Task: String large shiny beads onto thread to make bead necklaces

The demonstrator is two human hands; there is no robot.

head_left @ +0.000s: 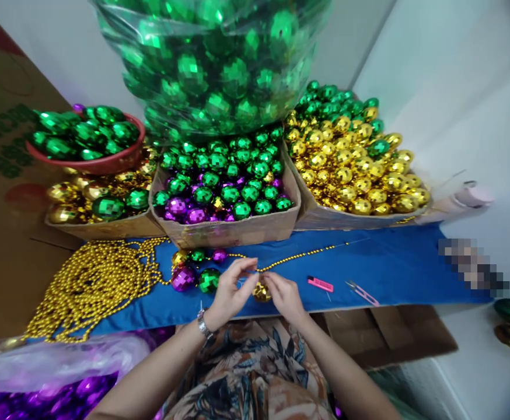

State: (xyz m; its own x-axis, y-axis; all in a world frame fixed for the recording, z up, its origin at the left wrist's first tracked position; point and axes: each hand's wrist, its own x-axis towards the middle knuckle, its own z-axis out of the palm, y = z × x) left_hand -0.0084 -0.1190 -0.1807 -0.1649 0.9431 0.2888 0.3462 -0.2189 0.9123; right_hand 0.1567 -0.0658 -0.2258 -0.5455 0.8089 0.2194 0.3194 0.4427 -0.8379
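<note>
My left hand, with a wristwatch at its wrist, has thumb and fingertips brought together near a thin thread; what they pinch is too small to make out. Close beside it, my right hand has its fingertips closed on a gold bead string just above a faceted gold ball. From there the string runs up and right across the blue cloth. Left of my hands lie a large purple ball, a large green ball and smaller balls on the strand.
A heap of gold bead strings covers the left side. A pink lighter and pink thread snips lie at right. Behind stand ball-filled cartons, a red bowl and a clear bag of green balls.
</note>
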